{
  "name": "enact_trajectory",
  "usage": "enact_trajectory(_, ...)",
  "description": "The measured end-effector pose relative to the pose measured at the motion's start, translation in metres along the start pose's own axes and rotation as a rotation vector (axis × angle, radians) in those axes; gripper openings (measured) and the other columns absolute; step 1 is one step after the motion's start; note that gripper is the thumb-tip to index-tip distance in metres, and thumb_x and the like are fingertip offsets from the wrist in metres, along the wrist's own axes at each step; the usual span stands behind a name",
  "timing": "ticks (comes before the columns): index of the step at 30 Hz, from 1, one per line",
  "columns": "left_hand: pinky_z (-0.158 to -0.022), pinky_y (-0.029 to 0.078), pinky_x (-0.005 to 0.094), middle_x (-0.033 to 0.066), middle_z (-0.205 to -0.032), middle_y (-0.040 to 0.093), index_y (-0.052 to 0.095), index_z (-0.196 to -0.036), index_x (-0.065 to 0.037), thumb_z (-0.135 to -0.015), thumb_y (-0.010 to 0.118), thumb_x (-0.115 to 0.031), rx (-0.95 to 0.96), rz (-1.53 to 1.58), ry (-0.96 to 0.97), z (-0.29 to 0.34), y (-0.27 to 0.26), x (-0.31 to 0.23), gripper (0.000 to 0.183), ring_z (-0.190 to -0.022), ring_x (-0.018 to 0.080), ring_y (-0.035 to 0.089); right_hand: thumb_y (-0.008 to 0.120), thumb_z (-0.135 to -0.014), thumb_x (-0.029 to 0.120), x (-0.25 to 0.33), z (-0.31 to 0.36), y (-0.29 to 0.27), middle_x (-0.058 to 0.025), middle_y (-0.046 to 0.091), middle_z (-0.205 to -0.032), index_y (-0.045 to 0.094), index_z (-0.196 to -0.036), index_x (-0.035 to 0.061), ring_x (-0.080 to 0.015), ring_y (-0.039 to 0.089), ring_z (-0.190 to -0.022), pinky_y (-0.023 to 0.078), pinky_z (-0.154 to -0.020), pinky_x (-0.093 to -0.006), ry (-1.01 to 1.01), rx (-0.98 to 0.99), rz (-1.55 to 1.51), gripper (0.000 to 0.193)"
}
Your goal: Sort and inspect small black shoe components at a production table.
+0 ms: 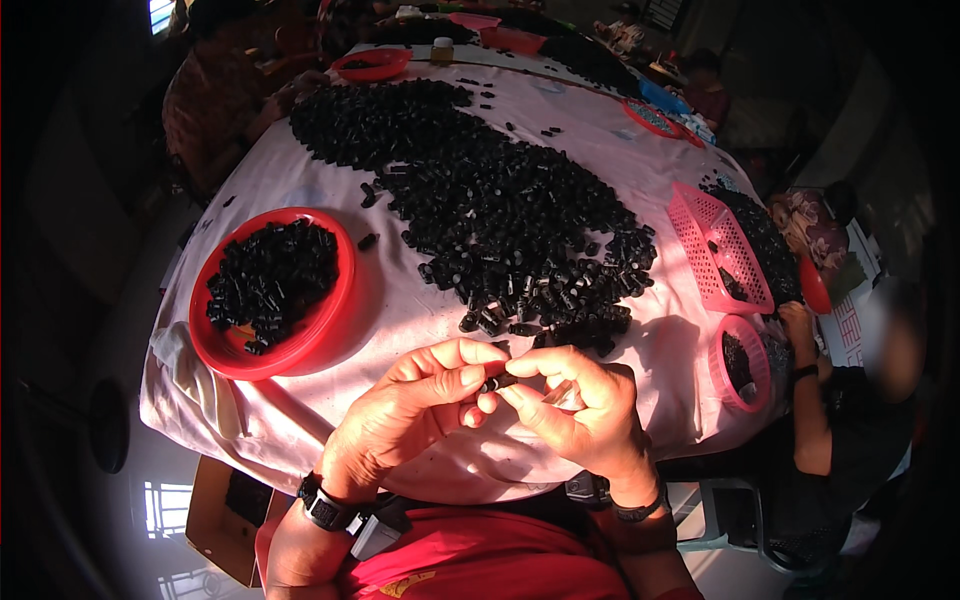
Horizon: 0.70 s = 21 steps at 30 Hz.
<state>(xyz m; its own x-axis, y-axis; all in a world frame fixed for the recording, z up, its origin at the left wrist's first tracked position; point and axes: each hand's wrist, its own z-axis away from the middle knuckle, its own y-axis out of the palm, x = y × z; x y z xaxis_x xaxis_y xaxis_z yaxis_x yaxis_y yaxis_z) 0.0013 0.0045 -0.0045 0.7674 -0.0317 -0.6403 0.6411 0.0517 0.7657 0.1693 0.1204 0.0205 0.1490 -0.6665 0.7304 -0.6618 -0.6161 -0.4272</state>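
Close to the table's near edge, my left hand (415,405) and my right hand (585,412) meet at the fingertips. Both pinch a small black cylindrical part (493,384) between thumb and fingers; the fingers cover much of it. Something pale and shiny (566,396) shows under the curled fingers of my right hand, too small to name. Just beyond my hands begins a large heap of similar black parts (520,220), running back across the table. A red round basin (347,300) with more black parts stands to the left of my hands.
A pink cloth (300,440) covers the table. On the right stand a pink perforated basket (695,255) and a pink round basket (722,385), beside a seated person (845,440). Another person (215,110) sits far left. A red basin (385,68) and bottle (442,50) stand at the back.
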Motion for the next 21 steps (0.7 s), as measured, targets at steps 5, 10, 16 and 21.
enact_trajectory(5, -0.078, 0.051, 0.0238, 0.0056, -0.103, 0.065, 0.062, -0.116, -0.003, -0.093, 0.061, -0.007, 0.011, 0.068, 0.024, -0.001, 0.002, 0.005, 0.023, -0.089, 0.0115, 0.061, 0.074, -0.081, -0.003, 0.009, -0.003, 0.000, -0.0074, 0.069, -0.089, 0.062, -0.106, -0.0035, -0.0070, 0.065, -0.075, 0.050, -0.060, -0.0199, 0.097, 0.049, -0.147, 0.028)
enact_trajectory(10, -0.079, 0.055, 0.0246, 0.0066, -0.104, 0.065, 0.059, -0.122, 0.000, -0.093, 0.060, -0.003, 0.016, 0.143, -0.120, -0.002, -0.003, 0.003, 0.029, -0.087, 0.0129, 0.064, 0.072, -0.081, -0.005, 0.003, -0.001, 0.001, -0.0097, 0.069, -0.090, 0.060, -0.108, -0.0056, -0.0098, 0.067, -0.078, 0.051, -0.061, -0.0201, 0.125, 0.057, -0.222, 0.030)
enact_trajectory(16, -0.077, 0.054, 0.0244, 0.0062, -0.102, 0.065, 0.057, -0.125, 0.002, -0.093, 0.060, -0.003, -0.022, 0.110, -0.155, 0.000, -0.004, 0.002, 0.033, -0.086, 0.0131, 0.064, 0.069, -0.083, -0.005, 0.004, -0.002, 0.003, -0.0127, 0.070, -0.093, 0.058, -0.110, -0.0071, -0.0118, 0.069, -0.079, 0.052, -0.062, -0.0208, 0.116, 0.095, -0.321, 0.029)
enact_trajectory(21, -0.077, 0.053, 0.0236, 0.0061, -0.103, 0.066, 0.058, -0.124, 0.001, -0.093, 0.061, -0.004, 0.013, 0.115, -0.139, 0.000, -0.001, 0.000, 0.032, -0.087, 0.0122, 0.063, 0.071, -0.082, -0.001, 0.014, -0.006, -0.006, -0.0111, 0.071, -0.101, 0.061, -0.112, -0.0049, -0.0065, 0.065, -0.072, 0.052, -0.061, -0.0196, 0.114, 0.155, -0.137, 0.032)
